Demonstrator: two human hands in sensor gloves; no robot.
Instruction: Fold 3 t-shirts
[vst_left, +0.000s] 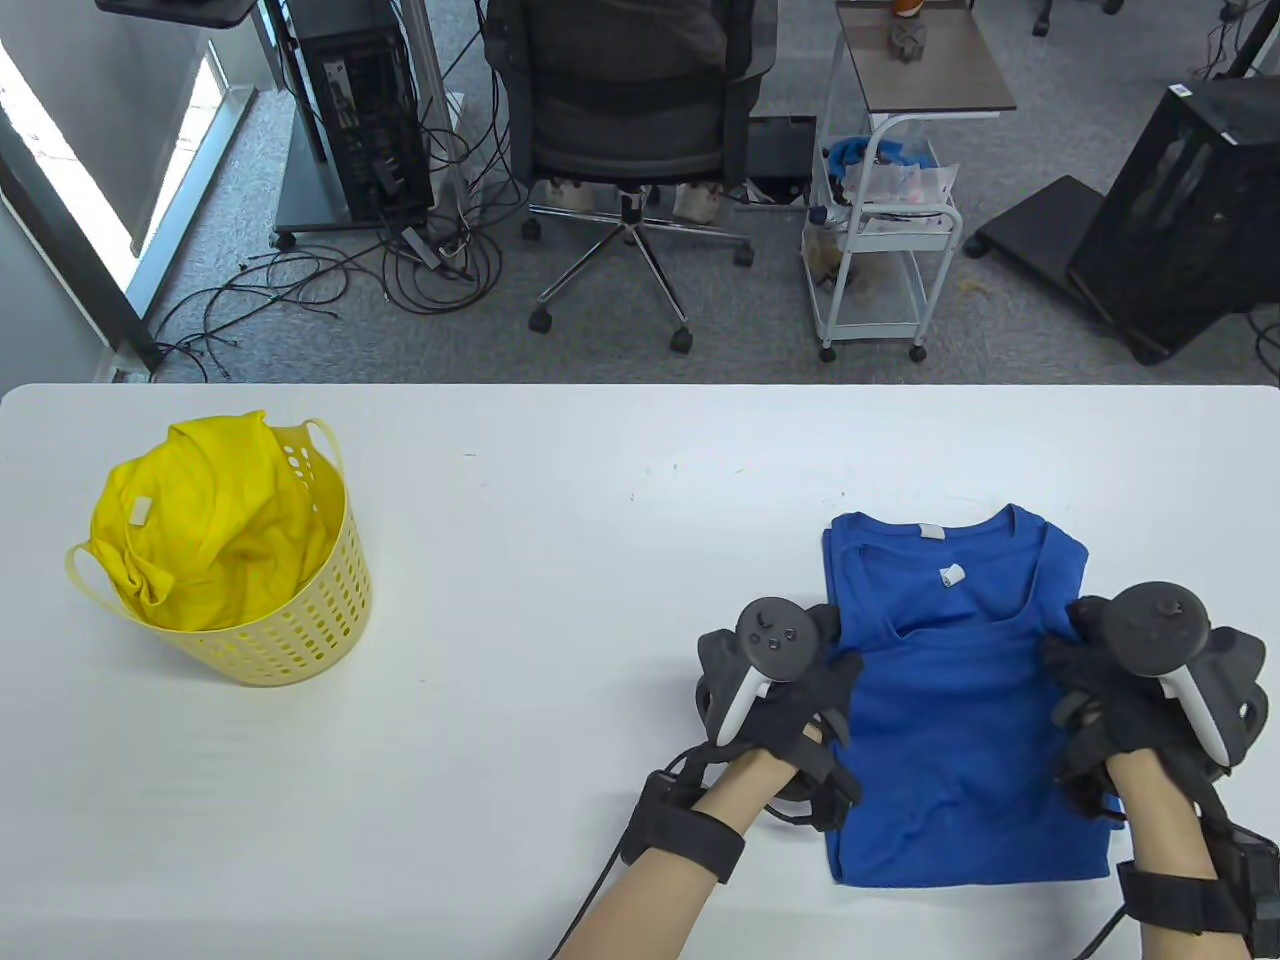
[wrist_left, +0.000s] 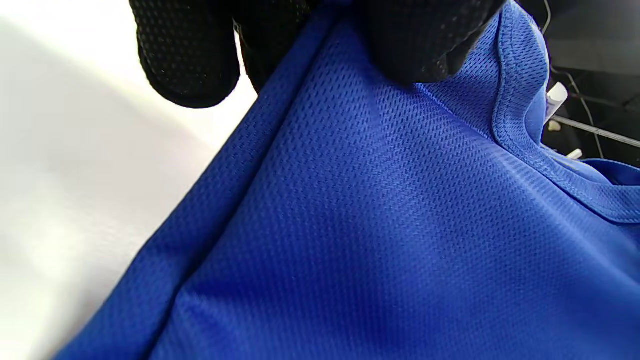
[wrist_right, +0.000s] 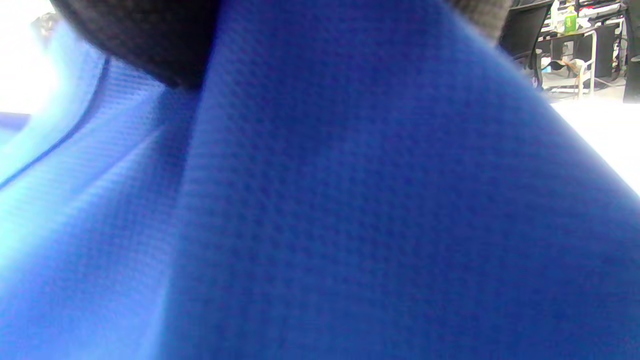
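While the blue t-shirts (vst_left: 960, 700) lie stacked flat at the near right of the white table (vst_left: 560, 560), my left hand (vst_left: 775, 690) and right hand (vst_left: 1120, 690) grasp their side edges. Far left, a yellow basket (vst_left: 300, 620) holds a crumpled yellow t-shirt (vst_left: 210, 530). From the left wrist, fingertips (wrist_left: 420, 45) pinch blue mesh (wrist_left: 380, 225). From the right wrist, blurred blue fabric (wrist_right: 350, 210) fills the view.

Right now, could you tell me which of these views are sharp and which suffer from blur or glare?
Table view: evenly lit and sharp, blue t-shirt and yellow basket crisp, with bright window glare at the far left. Left wrist view: mesh weave in focus, the table washed out white. Right wrist view: fabric too close and soft, corners overexposed.
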